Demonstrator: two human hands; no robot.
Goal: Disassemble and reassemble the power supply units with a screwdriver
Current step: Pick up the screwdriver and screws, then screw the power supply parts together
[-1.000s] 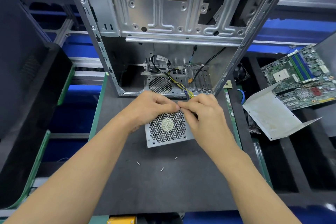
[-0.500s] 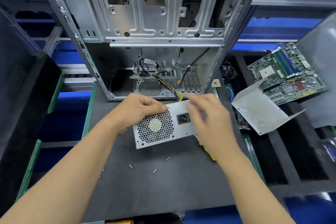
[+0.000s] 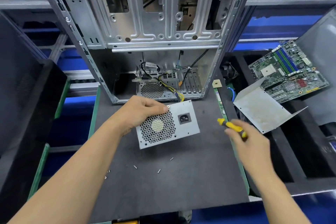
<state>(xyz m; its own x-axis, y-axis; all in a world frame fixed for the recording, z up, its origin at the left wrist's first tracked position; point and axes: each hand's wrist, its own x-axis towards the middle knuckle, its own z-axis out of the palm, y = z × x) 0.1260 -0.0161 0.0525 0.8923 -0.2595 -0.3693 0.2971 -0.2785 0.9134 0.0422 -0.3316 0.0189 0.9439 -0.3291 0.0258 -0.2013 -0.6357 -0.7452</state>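
Gripping the upper left corner of a grey power supply (image 3: 168, 124), the left hand (image 3: 140, 112) steadies it on a dark mat (image 3: 181, 178) before an open computer case (image 3: 145, 42). The blurred right hand (image 3: 249, 142) holds a yellow screwdriver (image 3: 231, 126), apart from the unit. Loose screws (image 3: 159, 170) lie nearer.

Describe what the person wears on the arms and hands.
Nothing shows on either: the left hand and right hand are bare, without gloves, rings or a watch. Both forearms are uncovered right to the bottom edge of the picture, with no sleeve or wrist strap in view. The right hand is motion-blurred.
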